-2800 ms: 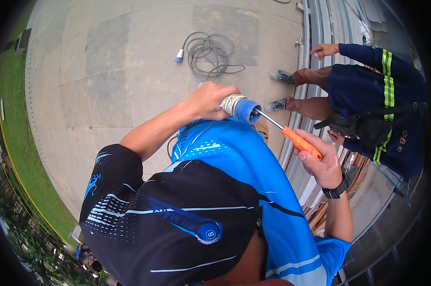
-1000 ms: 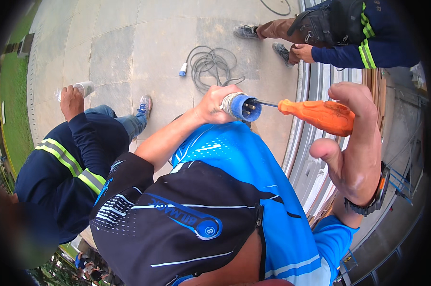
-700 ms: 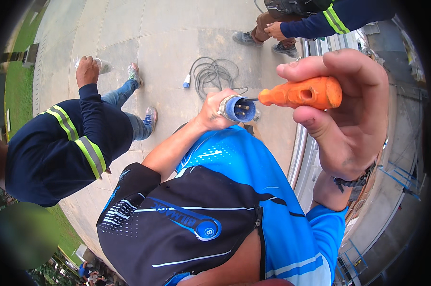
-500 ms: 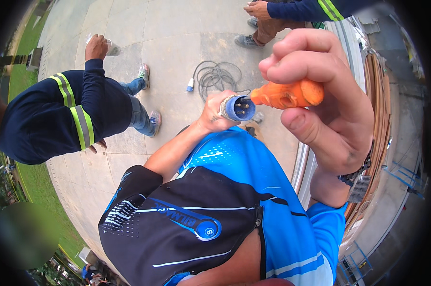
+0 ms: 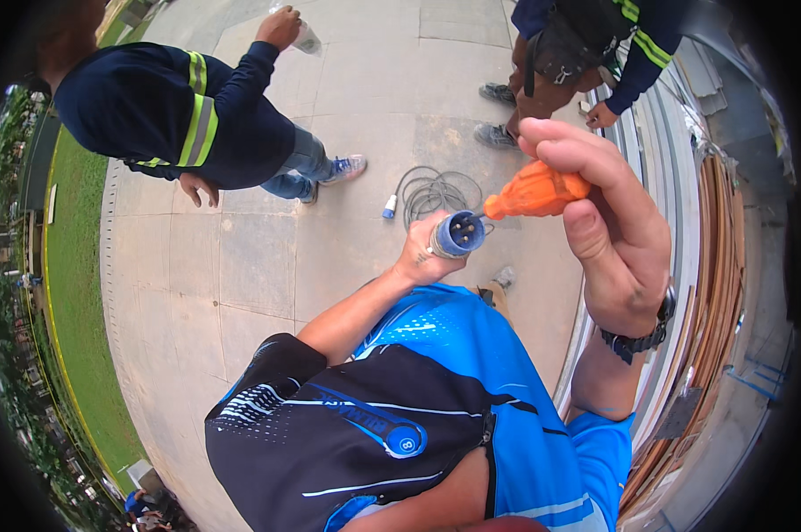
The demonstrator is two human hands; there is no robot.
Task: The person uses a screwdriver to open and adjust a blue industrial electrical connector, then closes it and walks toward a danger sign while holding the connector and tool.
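My left hand (image 5: 415, 257) is wrapped round a blue round industrial plug (image 5: 460, 236), whose open mouth with several metal pins faces up toward me. In my right hand (image 5: 617, 226) is a screwdriver (image 5: 538, 192) with an orange handle, held between the thumb and the curled fingers. Its thin shaft reaches to the plug's rim on the right side. Whether the tip sits inside the plug or against its edge cannot be made out. A dark watch (image 5: 638, 337) is on my right wrist.
A coiled dark cable (image 5: 437, 195) with a blue-and-white connector (image 5: 390, 207) lies on the concrete floor (image 5: 258, 257). One co-worker (image 5: 214, 124) stands at the left holding a clear cup (image 5: 307, 40); another (image 5: 578, 53) stands at the upper right. Long boards (image 5: 711, 266) are stacked along the right.
My view has shifted, so the floor and both co-workers appear elsewhere, with more of the right one showing. My right hand has opened slightly round the handle; the screwdriver stays at the plug.
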